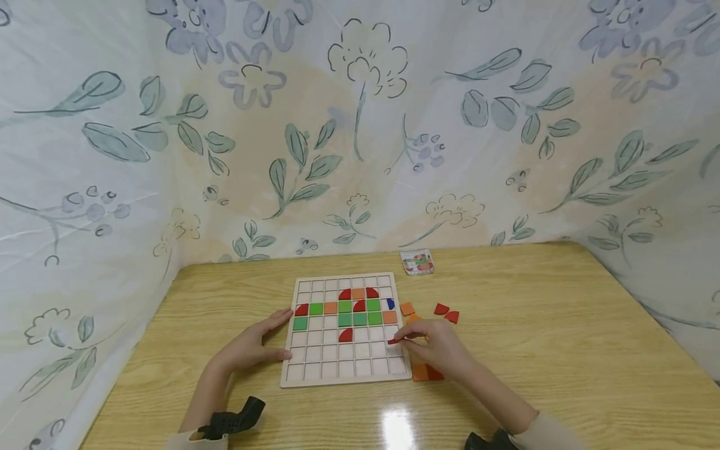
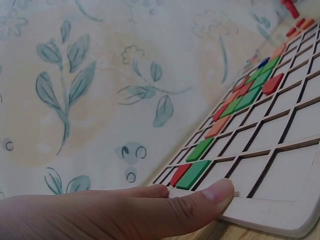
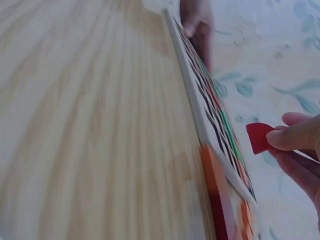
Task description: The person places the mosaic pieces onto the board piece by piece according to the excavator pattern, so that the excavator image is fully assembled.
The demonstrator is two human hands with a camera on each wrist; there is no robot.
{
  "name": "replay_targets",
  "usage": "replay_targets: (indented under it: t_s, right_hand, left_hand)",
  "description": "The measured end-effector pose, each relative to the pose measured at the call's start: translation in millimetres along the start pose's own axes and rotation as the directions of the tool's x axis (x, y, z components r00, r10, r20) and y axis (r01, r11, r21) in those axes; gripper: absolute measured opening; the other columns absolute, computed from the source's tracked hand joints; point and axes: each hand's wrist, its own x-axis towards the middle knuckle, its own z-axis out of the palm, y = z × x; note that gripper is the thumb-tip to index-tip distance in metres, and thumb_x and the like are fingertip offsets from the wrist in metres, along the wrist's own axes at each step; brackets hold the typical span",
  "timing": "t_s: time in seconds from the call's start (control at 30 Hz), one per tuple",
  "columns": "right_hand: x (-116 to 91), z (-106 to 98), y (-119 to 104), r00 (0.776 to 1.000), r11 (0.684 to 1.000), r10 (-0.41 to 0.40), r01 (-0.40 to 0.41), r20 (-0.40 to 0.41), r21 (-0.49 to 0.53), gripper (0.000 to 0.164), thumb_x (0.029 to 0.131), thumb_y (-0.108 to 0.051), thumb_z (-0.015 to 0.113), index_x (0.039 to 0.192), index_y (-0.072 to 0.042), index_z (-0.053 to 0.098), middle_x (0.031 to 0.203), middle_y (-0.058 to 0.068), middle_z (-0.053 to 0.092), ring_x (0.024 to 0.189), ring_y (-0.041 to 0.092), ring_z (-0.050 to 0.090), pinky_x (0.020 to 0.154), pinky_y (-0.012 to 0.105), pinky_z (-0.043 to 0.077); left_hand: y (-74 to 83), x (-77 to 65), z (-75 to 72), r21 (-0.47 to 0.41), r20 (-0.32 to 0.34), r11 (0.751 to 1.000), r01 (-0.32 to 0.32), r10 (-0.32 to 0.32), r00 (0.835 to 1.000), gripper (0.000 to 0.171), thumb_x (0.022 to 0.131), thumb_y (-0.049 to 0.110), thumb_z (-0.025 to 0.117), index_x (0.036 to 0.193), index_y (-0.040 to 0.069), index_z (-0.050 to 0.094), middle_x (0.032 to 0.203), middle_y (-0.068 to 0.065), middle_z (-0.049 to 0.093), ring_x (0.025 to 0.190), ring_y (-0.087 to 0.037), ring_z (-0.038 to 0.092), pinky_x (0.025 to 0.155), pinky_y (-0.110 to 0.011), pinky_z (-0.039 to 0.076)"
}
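A small card point(image 1: 417, 262) just beyond the grid board point(image 1: 329, 354) bears a coloured pattern, its finer details too small to read. The right hand point(image 1: 441, 349) has a narrow grip, pinching a red piece point(image 3: 257, 138) over the board's right side. The left hand point(image 1: 255, 344), thumb and fingers wide apart, touches the left rim. On the bench point(image 1: 534, 312), the right hand partly hides orange tiles point(image 1: 420, 372); two loose red pieces point(image 1: 441, 309) lie farther off. Floral cloth point(image 1: 365, 125) stands behind.
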Motion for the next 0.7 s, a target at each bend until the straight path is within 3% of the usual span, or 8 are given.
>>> replay_targets:
  t_s: [0.1,0.27,0.47,0.7]
  right_hand:
    - [11,15,-8,0.993,0.992,-0.121,0.121,-0.011,-0.029,0.015,0.077,-0.001,0.071,0.087,-0.012,0.073,0.085,-0.004,0.071,0.079,0.006,0.067,0.07,0.02,0.053]
    - [27,43,-18,0.959,0.956,-0.283,0.279,-0.029,-0.093,0.012,0.077,-0.002,0.072,0.087,-0.01,0.073,0.085,-0.003,0.071,0.081,0.008,0.067,0.071,0.016,0.052]
    - [36,64,-24,0.938,0.933,-0.346,0.346,0.016,-0.095,0.006,0.077,-0.006,0.072,0.083,-0.008,0.073,0.08,-0.002,0.071,0.077,0.007,0.065,0.072,0.013,0.049]
    - [39,71,-26,0.929,0.922,-0.366,0.371,0.059,-0.112,0.005,0.076,-0.008,0.074,0.081,-0.009,0.074,0.08,-0.002,0.071,0.076,0.005,0.065,0.072,0.011,0.048]
  left_hand:
    - [-0.8,0.6,-0.8,-0.003,0.002,1.0,-0.001,0.001,1.0,0.085,0.076,0.04,0.073,0.145,0.016,0.031,0.151,-0.013,0.023,0.138,-0.039,0.016,0.106,-0.06,0.018]
    - [-1.6,1.6,-1.1,-0.004,0.01,1.0,-0.001,0.001,1.0,0.085,0.076,0.04,0.073,0.145,0.017,0.031,0.152,-0.013,0.022,0.138,-0.038,0.015,0.106,-0.06,0.018]
    - [-1.8,2.7,-1.8,-0.018,0.019,1.0,-0.008,0.008,1.0,0.084,0.076,0.039,0.073,0.145,0.015,0.031,0.152,-0.013,0.022,0.138,-0.038,0.015,0.106,-0.06,0.018]
    - [-2.3,2.5,-4.5,-0.041,0.02,0.999,-0.014,0.015,1.0,0.084,0.076,0.038,0.073,0.145,0.014,0.03,0.152,-0.013,0.021,0.139,-0.038,0.014,0.107,-0.059,0.017]
